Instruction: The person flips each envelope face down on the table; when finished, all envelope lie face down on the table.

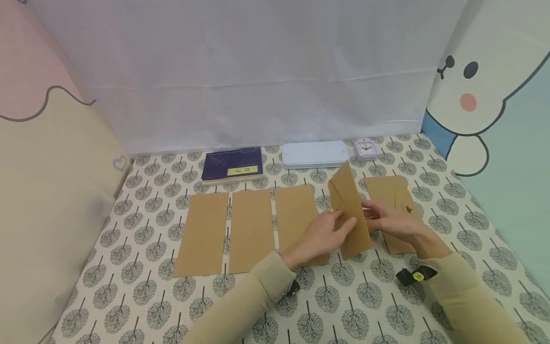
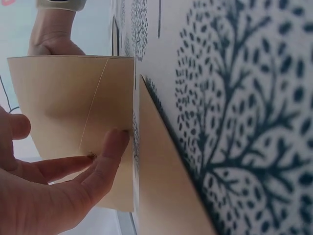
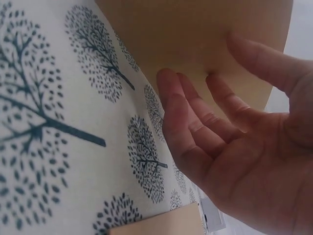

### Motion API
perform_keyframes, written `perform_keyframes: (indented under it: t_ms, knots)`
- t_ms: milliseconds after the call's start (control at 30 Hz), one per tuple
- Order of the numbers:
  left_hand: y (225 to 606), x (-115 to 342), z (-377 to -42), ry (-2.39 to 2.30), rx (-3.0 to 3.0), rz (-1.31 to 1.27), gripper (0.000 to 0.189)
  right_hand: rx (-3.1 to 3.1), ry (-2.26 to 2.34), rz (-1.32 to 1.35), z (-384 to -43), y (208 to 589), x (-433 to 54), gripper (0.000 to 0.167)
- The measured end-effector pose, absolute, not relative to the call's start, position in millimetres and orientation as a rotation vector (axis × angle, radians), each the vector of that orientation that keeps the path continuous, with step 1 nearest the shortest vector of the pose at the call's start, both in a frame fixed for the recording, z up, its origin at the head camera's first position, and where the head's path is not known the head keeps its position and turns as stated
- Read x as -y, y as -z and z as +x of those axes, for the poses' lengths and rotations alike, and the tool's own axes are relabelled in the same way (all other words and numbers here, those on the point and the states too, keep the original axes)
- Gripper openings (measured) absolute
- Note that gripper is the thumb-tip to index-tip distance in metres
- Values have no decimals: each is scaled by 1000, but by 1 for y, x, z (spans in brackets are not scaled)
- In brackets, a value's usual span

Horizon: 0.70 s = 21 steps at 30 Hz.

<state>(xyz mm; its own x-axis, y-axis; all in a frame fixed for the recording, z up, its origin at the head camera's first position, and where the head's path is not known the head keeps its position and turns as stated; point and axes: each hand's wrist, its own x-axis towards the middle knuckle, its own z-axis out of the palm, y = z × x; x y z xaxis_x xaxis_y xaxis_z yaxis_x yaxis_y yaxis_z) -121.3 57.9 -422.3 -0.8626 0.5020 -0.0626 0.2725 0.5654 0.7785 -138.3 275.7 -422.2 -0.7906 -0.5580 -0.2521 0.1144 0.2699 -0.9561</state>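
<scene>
A brown kraft paper envelope stands tilted on its long edge, with a diagonal flap line on its left-facing side. My left hand touches that side; the left wrist view shows its fingers on the paper near the table-side edge. From the right, my right hand meets the other side. In the right wrist view, loosely bent fingers reach the paper's plain face. Another envelope, with a flap line and small dark print, lies partly beneath my right hand and forearm.
Three flat brown envelopes line up at left: one, a middle one and one partly under my left hand. Along the back sit a dark blue book, a pale case and a small clock. The tablecloth has printed trees.
</scene>
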Motion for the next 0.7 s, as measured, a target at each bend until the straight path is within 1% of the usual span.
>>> perform_keyframes:
  t_ms: [467,700]
  knots:
    - [420,-60,-119,-1382,-2441,648,67,-2029,1523,-329,-136,421,-272,75]
    - [415,-60,-116,-1477,-2382,670,57,-1969,1557,-321,-135,420,-271,71]
